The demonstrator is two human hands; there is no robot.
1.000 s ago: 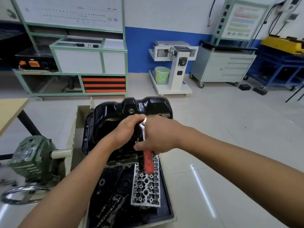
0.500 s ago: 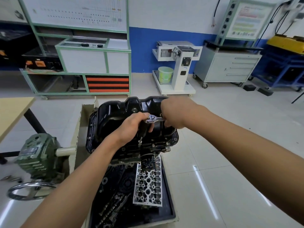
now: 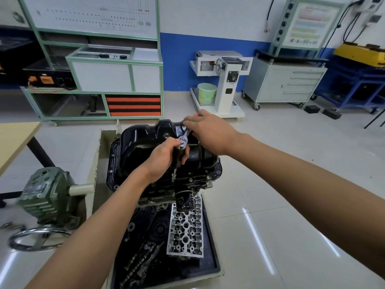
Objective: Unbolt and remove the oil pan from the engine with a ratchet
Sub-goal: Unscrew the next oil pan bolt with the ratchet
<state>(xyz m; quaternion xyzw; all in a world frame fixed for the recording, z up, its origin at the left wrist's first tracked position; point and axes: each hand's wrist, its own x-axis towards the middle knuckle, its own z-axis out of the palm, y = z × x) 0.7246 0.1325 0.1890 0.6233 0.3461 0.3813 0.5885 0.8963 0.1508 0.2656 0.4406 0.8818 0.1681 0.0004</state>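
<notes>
Left hand (image 3: 163,158) gripping the black extension bar (image 3: 178,156) should hold it plumb while right hand (image 3: 210,132), clamped on the chrome red-handled ratchet (image 3: 184,140), swings short arcs over the glossy black steel oil pan (image 3: 141,147).

The black oil pan (image 3: 143,147) sits upside up on the engine (image 3: 162,190), its flange lined with bolts. The left hand (image 3: 162,163) grips the upright black extension (image 3: 178,157) under the head of the ratchet (image 3: 183,140), and the extension's lower tip meets a bolt on the near flange. The right hand (image 3: 210,132) is curled round the ratchet's handle, above the pan's far side. An oil filter (image 3: 184,200) hangs from the engine just above a cylinder head (image 3: 185,232), which lies in a dark tray (image 3: 214,265). A green gearbox (image 3: 43,195) stands to the left.
</notes>
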